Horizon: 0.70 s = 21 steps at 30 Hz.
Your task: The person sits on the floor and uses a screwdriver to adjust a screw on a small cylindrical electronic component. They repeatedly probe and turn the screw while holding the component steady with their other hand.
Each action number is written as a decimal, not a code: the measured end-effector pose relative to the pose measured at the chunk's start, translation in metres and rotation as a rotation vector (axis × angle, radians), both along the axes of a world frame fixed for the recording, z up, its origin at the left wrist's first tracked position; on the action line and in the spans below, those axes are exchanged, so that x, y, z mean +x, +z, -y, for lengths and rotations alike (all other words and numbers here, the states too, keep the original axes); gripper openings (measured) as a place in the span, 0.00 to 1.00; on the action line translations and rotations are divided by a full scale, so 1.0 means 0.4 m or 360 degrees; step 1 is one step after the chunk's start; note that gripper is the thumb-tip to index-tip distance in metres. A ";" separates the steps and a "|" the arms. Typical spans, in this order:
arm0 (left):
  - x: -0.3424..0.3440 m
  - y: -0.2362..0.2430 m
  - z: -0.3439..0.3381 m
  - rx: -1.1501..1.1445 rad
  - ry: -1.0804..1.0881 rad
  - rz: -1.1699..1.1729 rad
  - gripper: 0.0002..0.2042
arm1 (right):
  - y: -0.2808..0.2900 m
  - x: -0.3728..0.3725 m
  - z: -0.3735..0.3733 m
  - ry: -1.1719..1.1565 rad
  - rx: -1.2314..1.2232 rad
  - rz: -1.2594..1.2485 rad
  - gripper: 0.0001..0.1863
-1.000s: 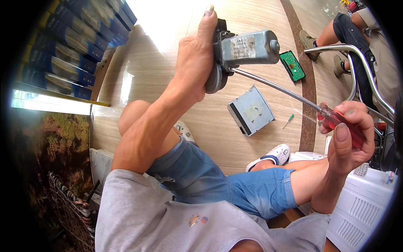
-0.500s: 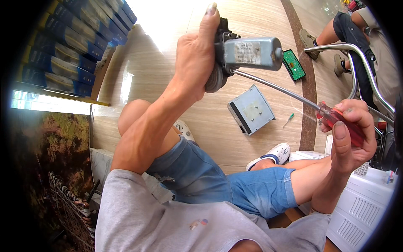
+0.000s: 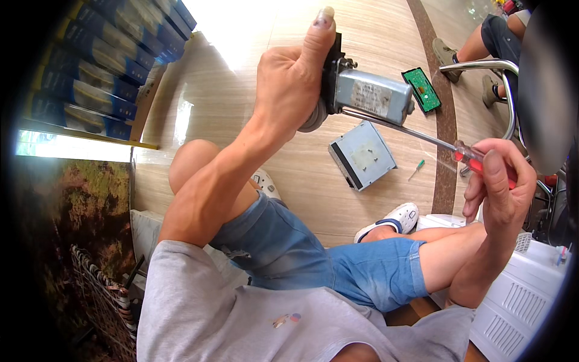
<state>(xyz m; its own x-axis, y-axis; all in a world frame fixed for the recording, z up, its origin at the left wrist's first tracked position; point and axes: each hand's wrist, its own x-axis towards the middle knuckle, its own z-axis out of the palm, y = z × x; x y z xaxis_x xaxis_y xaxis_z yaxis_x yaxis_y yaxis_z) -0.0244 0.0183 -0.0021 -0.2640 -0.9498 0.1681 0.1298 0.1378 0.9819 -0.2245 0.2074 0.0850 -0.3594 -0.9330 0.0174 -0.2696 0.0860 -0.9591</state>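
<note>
My left hand [image 3: 289,90] is closed round the black gearbox end of a small electric motor [image 3: 373,96], thumb pointing up. The motor's grey metal housing, with a worn label, sticks out to the right, tilted slightly down. In my right hand [image 3: 506,190] is a screwdriver with a clear red handle [image 3: 472,158]. Its long steel shaft runs left along the underside of the motor housing, and its tip meets the gearbox near the housing's base. The exact contact at the tip is too small to make out.
On the floor lie a flat metal box [image 3: 362,154] with screws on top, a green circuit board [image 3: 422,90] and a small green-handled screwdriver [image 3: 420,164]. A person sits right by a chrome chair frame [image 3: 509,102]. White vented casing [image 3: 522,301] stands lower right; stacked blue boxes [image 3: 90,90], left.
The motor has shifted slightly right and down and turned in my left hand. My right hand has loosened and changed its grip on the screwdriver handle. A blurred dark shape appears at the right.
</note>
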 end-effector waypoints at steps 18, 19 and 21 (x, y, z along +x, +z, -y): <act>-0.004 0.052 -0.013 0.0096 0.0048 0.0072 0.25 | -0.050 -0.022 0.010 0.0464 -0.0659 -0.0800 0.15; -0.005 0.051 -0.013 0.0100 0.0032 0.0074 0.25 | -0.042 -0.016 0.003 0.0441 -0.0614 -0.0706 0.15; -0.003 0.048 -0.012 0.0099 0.0008 0.0076 0.25 | -0.009 -0.007 -0.005 0.0239 -0.0044 -0.0257 0.16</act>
<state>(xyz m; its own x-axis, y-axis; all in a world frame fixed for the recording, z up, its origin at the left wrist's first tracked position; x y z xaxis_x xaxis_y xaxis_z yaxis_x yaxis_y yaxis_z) -0.0254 0.0230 0.0173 -0.2655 -0.9593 0.0959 0.0817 0.0767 0.9937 -0.2275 0.2094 0.0813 -0.2069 -0.9743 0.0897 -0.4275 0.0076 -0.9040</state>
